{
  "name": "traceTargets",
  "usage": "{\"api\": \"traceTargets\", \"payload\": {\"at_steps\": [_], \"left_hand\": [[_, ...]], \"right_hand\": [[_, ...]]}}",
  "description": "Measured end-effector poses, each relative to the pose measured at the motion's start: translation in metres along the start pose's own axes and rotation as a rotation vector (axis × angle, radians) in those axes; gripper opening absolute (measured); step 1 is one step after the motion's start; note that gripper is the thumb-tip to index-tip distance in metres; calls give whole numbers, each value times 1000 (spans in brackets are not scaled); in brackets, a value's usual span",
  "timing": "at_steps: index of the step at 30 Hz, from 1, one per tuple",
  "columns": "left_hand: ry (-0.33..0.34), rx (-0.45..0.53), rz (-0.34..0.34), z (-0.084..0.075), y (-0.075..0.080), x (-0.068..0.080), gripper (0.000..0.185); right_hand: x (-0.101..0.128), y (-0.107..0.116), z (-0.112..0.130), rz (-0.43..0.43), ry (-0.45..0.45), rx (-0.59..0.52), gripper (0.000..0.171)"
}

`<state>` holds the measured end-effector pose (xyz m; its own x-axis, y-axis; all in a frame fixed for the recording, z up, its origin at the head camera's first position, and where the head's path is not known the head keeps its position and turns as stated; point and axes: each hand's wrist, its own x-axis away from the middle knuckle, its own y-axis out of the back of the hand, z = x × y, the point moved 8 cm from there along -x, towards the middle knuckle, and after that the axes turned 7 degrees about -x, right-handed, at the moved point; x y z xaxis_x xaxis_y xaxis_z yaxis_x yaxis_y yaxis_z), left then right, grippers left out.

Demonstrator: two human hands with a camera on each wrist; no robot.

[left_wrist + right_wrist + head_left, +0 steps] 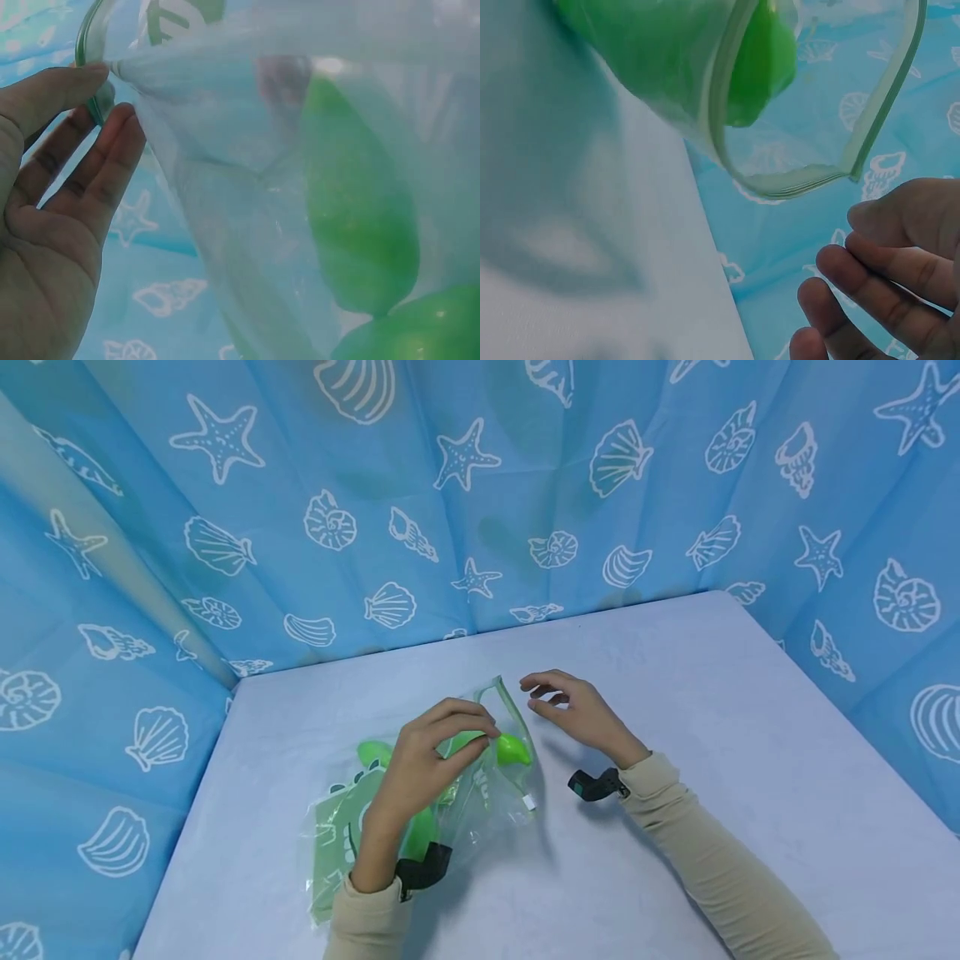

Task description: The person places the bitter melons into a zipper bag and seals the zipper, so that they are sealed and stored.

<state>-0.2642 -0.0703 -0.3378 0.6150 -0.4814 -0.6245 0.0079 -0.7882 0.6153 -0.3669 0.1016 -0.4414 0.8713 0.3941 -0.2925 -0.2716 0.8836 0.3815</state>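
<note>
A clear zip bag point(330, 860) with a green cartoon print lies on the table, its mouth raised and gaping. My left hand point(427, 760) pinches the rim of the bag between thumb and fingers, as the left wrist view shows up close. Inside are several glossy green fruit-shaped pieces; one pointed green piece point(513, 749) sits just within the mouth, and a long tapered green piece point(360, 202) shows through the plastic. Just right of the mouth, my right hand point(573, 710) hovers with loosely bent fingers, apart from the bag's green zip strip point(889, 97) and holding nothing.
A white slider point(529, 802) sits at the near end of the zip strip. The white-covered table point(712, 735) reaches to a blue curtain point(510, 510) with shell and starfish prints at the back and sides. Both wrists carry black camera mounts point(596, 785).
</note>
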Motion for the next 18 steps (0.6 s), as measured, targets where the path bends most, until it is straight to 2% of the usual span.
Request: {"api": "traceTargets", "payload": {"at_steps": [2,5,8,13,18], "left_hand": [[-9,44,-20,-11,7,-3,19],[-3,161,-30,-24,17,-6,19],[2,293,-30,-29,23,-6,18],[8,493,-89,-25,32,-4,20],[37,603,-164,-7,30,-3,15]], "right_hand": [[1,1,5,17,-10,-49,34],[3,2,21,63,-6,-174,39],[5,2,40,144,31,-311,45],[6,5,58,233,90,-467,53],[7,13,56,207,80,-565,50]]}}
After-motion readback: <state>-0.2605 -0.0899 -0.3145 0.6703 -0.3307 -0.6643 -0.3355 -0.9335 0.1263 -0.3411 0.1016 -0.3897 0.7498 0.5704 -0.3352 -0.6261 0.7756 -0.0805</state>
